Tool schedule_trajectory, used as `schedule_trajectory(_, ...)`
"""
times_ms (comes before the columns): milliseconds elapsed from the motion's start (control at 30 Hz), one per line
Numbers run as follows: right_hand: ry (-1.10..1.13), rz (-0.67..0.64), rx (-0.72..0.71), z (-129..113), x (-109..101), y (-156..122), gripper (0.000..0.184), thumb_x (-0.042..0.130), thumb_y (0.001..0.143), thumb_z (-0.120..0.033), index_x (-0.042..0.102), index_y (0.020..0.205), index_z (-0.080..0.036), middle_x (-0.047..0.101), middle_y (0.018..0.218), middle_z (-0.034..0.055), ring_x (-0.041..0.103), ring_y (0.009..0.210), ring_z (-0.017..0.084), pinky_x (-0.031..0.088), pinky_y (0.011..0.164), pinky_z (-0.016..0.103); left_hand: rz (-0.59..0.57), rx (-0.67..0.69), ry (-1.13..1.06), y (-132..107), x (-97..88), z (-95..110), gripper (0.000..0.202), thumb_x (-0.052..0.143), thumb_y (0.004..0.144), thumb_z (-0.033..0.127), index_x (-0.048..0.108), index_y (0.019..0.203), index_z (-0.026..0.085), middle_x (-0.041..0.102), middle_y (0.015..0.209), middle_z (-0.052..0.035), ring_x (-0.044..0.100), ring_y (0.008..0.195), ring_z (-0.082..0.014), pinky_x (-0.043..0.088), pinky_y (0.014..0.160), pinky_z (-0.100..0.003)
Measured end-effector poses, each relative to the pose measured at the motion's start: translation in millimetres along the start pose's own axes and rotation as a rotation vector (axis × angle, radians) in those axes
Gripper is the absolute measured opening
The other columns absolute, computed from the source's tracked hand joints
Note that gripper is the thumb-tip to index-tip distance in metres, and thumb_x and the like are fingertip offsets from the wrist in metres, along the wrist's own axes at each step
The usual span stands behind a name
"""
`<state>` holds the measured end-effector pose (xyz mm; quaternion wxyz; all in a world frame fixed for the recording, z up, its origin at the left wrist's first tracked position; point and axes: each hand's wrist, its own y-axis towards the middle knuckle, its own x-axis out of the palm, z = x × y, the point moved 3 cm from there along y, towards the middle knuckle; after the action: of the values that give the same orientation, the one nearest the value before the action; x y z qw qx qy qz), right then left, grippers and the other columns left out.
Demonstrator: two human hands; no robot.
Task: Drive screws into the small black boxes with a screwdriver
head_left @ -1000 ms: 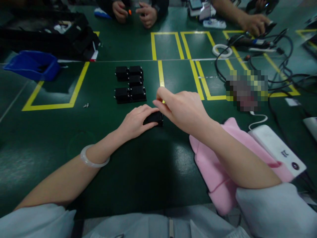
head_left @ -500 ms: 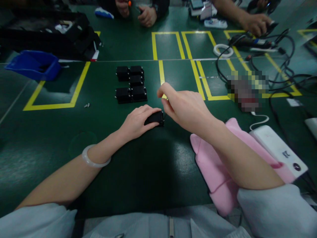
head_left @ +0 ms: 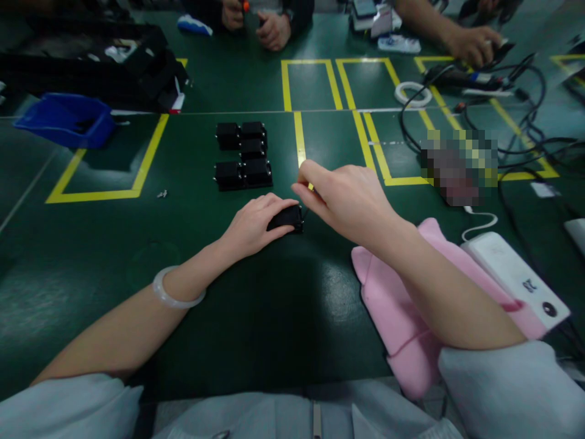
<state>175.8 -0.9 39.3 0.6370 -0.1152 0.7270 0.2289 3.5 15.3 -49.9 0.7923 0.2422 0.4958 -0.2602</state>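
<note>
My left hand (head_left: 253,224) is closed around a small black block (head_left: 287,217), pressing it to the green tabletop with thumb and fingers. Small shiny screws show at the block's right end. Just right of it, my right hand (head_left: 350,198) pinches a thin dark tool (head_left: 306,213) whose lower part reaches the block's right end; the rest is hidden by the fingers. Several similar black blocks (head_left: 255,171) stand grouped beyond my left hand. A few tiny silver screws (head_left: 163,194) lie to their left.
A blue bin (head_left: 66,122) and black trays (head_left: 91,67) stand at far left. A pink cloth item (head_left: 406,311) and white power bank (head_left: 516,277) lie under and beside my right forearm. Cables (head_left: 542,122) sprawl at right. Across the table are other people's hands (head_left: 273,30).
My right hand has lowered slightly and its fingers have turned a little around the thin tool. My left hand keeps the black block in the same place.
</note>
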Motion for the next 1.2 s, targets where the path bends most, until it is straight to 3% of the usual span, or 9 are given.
schedule_trajectory(167,0.063,0.0,-0.003,-0.1,-0.2,-0.4,0.034,0.026,0.098,-0.028,0.049,0.12,-0.016,0.063,0.073,0.0009,0.053,0.059,0.01,0.029,0.059,0.023,-0.002,-0.001,-0.001,0.1,0.1,-0.1,0.043,0.053,0.093,0.041,0.051,0.131,0.02,0.059,0.114,-0.0092,0.056,0.103,-0.0257,0.047,0.089,-0.041)
schedule_trajectory(333,0.053,-0.006,-0.01,0.0,-0.7,-0.5,0.035,0.028,0.099,-0.035,0.055,0.111,-0.017,0.065,0.074,0.0022,0.055,0.062,0.012,0.03,0.062,0.024,-0.002,0.004,0.002,-0.1,0.1,0.2,0.044,0.053,0.093,0.041,0.05,0.132,0.02,0.058,0.117,-0.0095,0.056,0.105,-0.0263,0.047,0.09,-0.042)
schedule_trajectory(467,0.08,-0.005,0.003,0.5,-0.8,-0.2,0.035,0.028,0.097,-0.028,0.051,0.121,-0.017,0.065,0.076,0.0021,0.055,0.062,0.012,0.031,0.062,0.024,-0.003,-0.002,0.002,0.2,-0.5,0.8,0.043,0.052,0.094,0.041,0.051,0.131,0.021,0.058,0.115,-0.0096,0.057,0.103,-0.0261,0.047,0.088,-0.041)
schedule_trajectory(633,0.051,-0.007,-0.023,-0.4,-1.5,-0.6,0.035,0.027,0.099,-0.034,0.056,0.109,-0.017,0.064,0.073,0.0026,0.054,0.062,0.012,0.029,0.061,0.024,-0.01,0.001,0.012,0.0,-0.1,0.6,0.043,0.052,0.094,0.041,0.05,0.132,0.02,0.058,0.117,-0.0097,0.056,0.106,-0.0264,0.046,0.091,-0.041)
schedule_trajectory(800,0.087,0.002,-0.022,0.1,0.0,-0.3,0.035,0.028,0.097,-0.028,0.049,0.123,-0.016,0.065,0.075,0.0016,0.054,0.061,0.012,0.03,0.061,0.024,0.004,0.008,0.012,-0.3,0.4,0.3,0.043,0.052,0.094,0.041,0.05,0.132,0.02,0.059,0.115,-0.0096,0.056,0.104,-0.0258,0.046,0.09,-0.04)
schedule_trajectory(967,0.05,-0.014,-0.027,0.4,-0.7,-0.4,0.037,0.028,0.099,-0.038,0.057,0.108,-0.017,0.065,0.074,0.0028,0.056,0.065,0.013,0.031,0.064,0.025,0.005,0.016,0.024,-0.4,0.7,-0.2,0.045,0.052,0.094,0.042,0.049,0.133,0.019,0.058,0.117,-0.0102,0.056,0.105,-0.0266,0.047,0.09,-0.041)
schedule_trajectory(1100,0.068,0.003,-0.032,-0.1,-0.9,-1.0,0.036,0.027,0.098,-0.031,0.052,0.121,-0.017,0.065,0.075,0.0019,0.056,0.064,0.013,0.03,0.062,0.024,0.003,0.012,0.019,-0.3,0.6,0.0,0.044,0.052,0.094,0.042,0.05,0.132,0.019,0.059,0.115,-0.0102,0.057,0.103,-0.0264,0.047,0.089,-0.041)
schedule_trajectory(1200,0.06,0.005,-0.029,-0.2,-0.9,-0.9,0.038,0.026,0.099,-0.033,0.055,0.116,-0.017,0.065,0.074,0.0023,0.056,0.064,0.013,0.03,0.063,0.025,0.004,0.008,0.018,-0.6,0.9,-0.2,0.045,0.052,0.094,0.041,0.049,0.133,0.02,0.059,0.117,-0.0101,0.056,0.105,-0.0267,0.047,0.09,-0.042)
